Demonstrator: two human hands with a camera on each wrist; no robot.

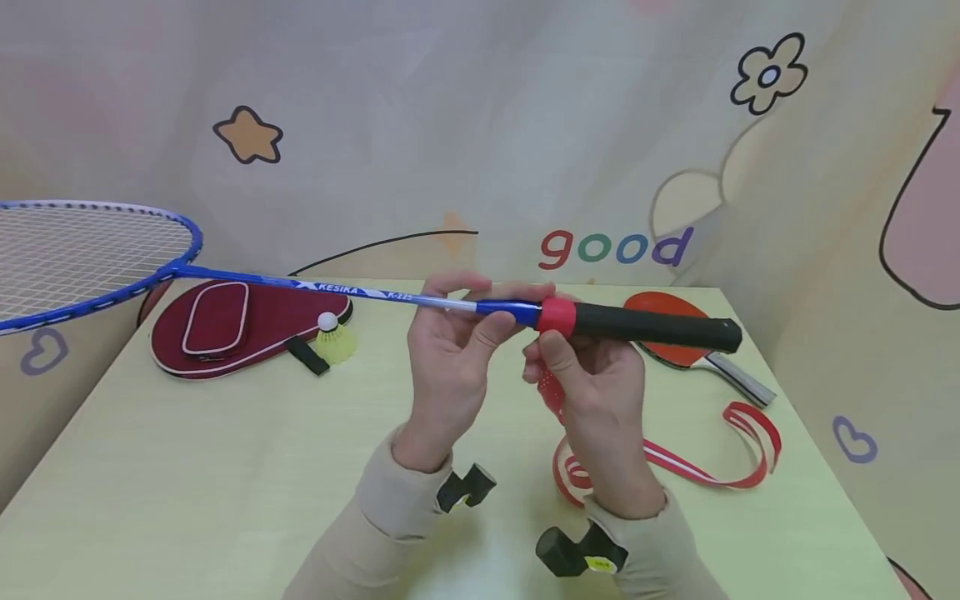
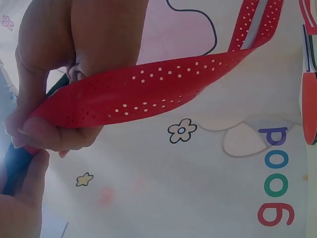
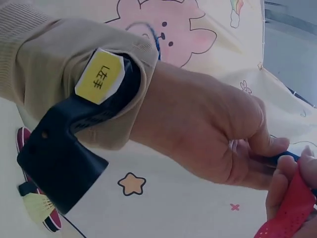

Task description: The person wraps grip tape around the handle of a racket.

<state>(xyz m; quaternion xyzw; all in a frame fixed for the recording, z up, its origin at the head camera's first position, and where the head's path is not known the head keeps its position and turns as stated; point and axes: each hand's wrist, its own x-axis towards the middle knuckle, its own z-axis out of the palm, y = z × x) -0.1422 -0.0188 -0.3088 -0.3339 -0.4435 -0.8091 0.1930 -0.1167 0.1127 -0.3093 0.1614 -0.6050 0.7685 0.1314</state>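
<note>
A blue badminton racket [image 1: 285, 283] is held level above the table, its head to the left and its black handle [image 1: 652, 325] to the right. My left hand [image 1: 450, 367] pinches the blue cone just above the handle, thumb in front. Red perforated grip tape [image 2: 148, 91] wraps the top of the handle. My right hand [image 1: 607, 387] pinches that tape against the handle with thumb and fingers. From there the loose tape hangs down behind the right hand and trails in curls over the table. In the right wrist view, the left hand [image 3: 198, 124] reaches toward the racket.
A dark red paddle case [image 1: 277, 312] lies at the back left, beside a yellow shuttlecock [image 1: 336, 340] and a small black strip [image 1: 307, 356]. A red table tennis paddle [image 1: 671, 312] lies at the back right. The pale table [image 1: 225, 483] meets a printed cloth backdrop.
</note>
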